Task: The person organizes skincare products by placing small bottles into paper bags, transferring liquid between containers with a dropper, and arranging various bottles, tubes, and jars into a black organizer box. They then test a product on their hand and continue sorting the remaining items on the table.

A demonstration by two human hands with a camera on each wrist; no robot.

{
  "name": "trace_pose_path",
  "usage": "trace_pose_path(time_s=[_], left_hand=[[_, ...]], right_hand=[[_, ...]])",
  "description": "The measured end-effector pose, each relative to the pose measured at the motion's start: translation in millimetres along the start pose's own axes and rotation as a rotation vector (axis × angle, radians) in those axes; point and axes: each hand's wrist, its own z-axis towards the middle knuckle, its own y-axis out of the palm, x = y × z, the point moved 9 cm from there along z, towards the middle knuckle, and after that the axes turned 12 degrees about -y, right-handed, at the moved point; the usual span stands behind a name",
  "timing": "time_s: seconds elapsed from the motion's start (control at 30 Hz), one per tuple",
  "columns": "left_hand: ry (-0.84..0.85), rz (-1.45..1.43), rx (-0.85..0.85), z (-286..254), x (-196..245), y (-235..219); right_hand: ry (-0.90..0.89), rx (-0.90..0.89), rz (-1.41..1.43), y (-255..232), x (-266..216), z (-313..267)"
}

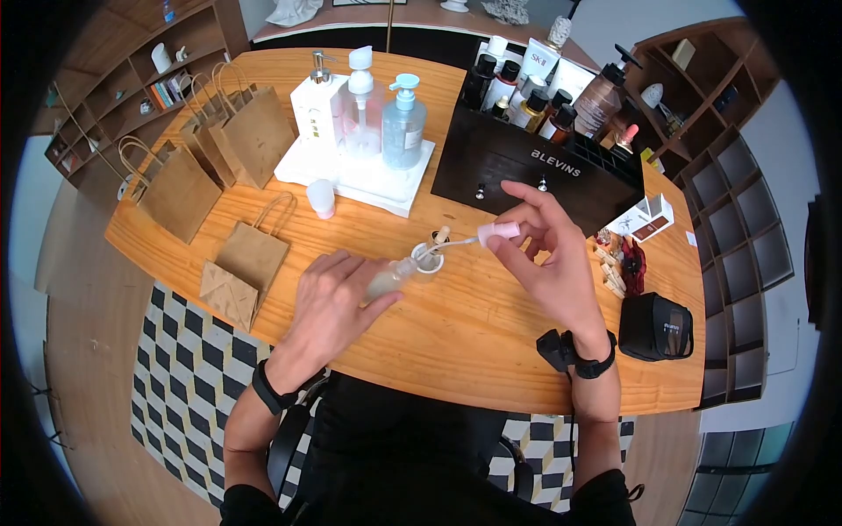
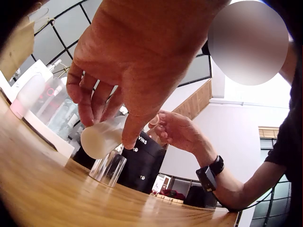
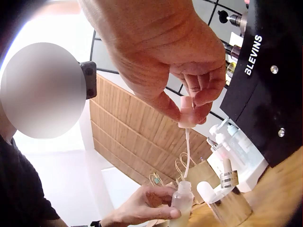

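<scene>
My left hand [image 1: 331, 294] grips a small translucent bottle [image 1: 391, 278] with pale contents, tilted with its uncapped neck to the right. My right hand [image 1: 553, 250] pinches a pink spray pump top [image 1: 498, 233] between thumb and fingertips. From the pump a thin dip tube [image 3: 188, 153] hangs free, its end just above the bottle mouth in the right wrist view. Close by on the table stands a clear-walled glass bottle [image 1: 427, 259] with a white rim. Beside it is a dropper [image 3: 228, 176] with a silver collar. A translucent cap with a pink base [image 1: 322, 199] stands further left.
At the back, a white tray [image 1: 351, 186] bears several pump bottles. Right of it stands a black cosmetics organizer [image 1: 526, 167] full of bottles. Brown paper bags [image 1: 254, 140] stand on the left. A black case [image 1: 653, 326] and a dark red flower [image 1: 632, 266] lie at right.
</scene>
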Motion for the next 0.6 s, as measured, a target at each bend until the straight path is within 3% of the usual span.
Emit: trace_pose_path(time_s=[0.6], left_hand=[[-0.029,0.011,-0.017,-1.4,-5.0,-0.7]], right_hand=[[-0.202,-0.114,-0.291,18.4,-20.3,-2.4]])
